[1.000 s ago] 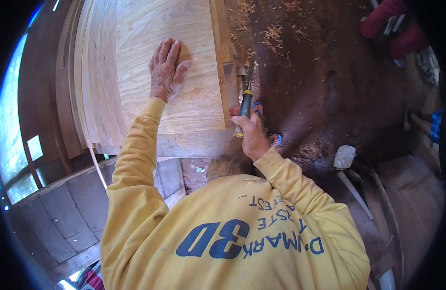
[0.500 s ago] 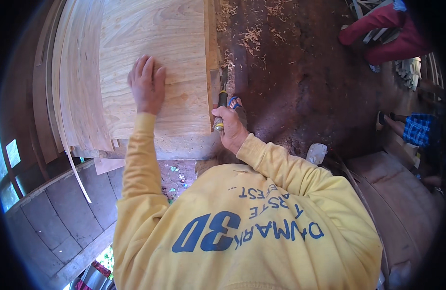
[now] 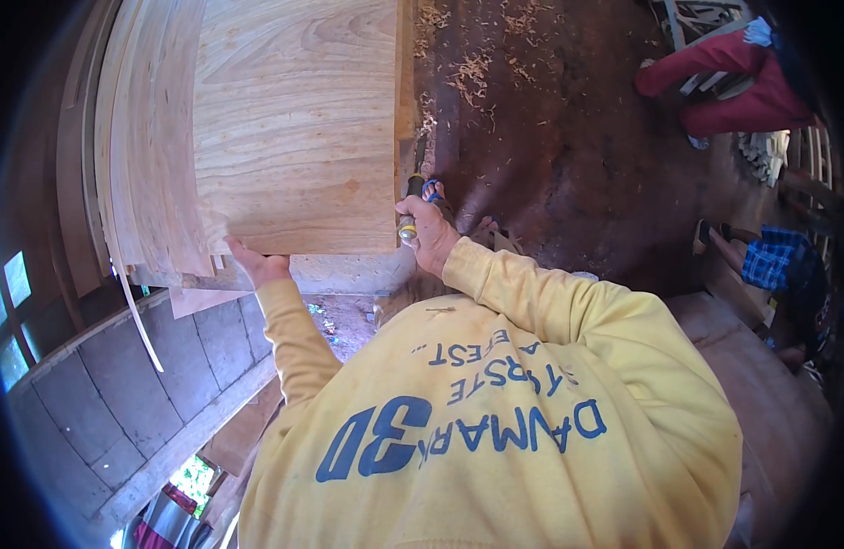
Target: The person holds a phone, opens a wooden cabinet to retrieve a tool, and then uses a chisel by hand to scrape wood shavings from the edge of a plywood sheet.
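Note:
A pale plywood panel [image 3: 294, 128] lies on stacked sheets [image 3: 143, 146] at the upper middle. My left hand [image 3: 259, 261] grips its near edge toward the left corner, fingers partly hidden. Beside the panel's right edge, my right hand [image 3: 431, 233] is closed round the dark-and-yellow handle of a chisel [image 3: 415, 188], whose metal blade points away from me along that edge. A narrow wooden strip [image 3: 405, 82] runs along the same edge.
Wood shavings [image 3: 472, 78] lie on the dark floor. A person in red trousers [image 3: 729, 110] is at upper right; another in blue plaid shorts [image 3: 770, 256] is at right, near wooden pieces [image 3: 765, 156]. A paneled ledge [image 3: 129, 384] spans the lower left.
My left hand has moved from the panel's face down to grip its near edge. My right hand still holds the chisel, and the view has shifted slightly.

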A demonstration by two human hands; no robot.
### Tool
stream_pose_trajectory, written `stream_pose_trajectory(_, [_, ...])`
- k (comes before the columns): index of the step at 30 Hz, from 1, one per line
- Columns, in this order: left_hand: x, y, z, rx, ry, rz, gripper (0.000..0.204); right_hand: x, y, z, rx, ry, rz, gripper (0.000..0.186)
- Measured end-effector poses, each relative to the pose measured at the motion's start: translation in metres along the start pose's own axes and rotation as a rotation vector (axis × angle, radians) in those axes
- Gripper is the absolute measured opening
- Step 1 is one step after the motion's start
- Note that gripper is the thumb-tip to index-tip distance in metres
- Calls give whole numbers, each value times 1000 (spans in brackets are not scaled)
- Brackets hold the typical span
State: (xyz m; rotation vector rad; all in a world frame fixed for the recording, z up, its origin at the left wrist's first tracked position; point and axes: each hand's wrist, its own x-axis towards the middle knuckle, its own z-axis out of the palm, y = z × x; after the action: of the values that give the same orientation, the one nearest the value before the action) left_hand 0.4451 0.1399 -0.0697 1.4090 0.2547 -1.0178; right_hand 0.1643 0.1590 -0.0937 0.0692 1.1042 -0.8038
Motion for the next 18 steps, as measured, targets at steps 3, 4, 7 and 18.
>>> stream_pose_trajectory(3, [11,0,2,2,-40,50,72,3,-4,1,-36,5,39,18])
stream_pose_trajectory(4, [18,-1,-8,-1,-32,65,72,1,-4,4,-61,2,62,18])
stream_pose_trajectory(7, [25,-5,-13,42,-35,156,78,0,-10,8,-106,-9,74,19])
stream_pose_trajectory(18, [-13,-37,8,94,-34,152,81,-24,-49,-13,-108,137,171,15])
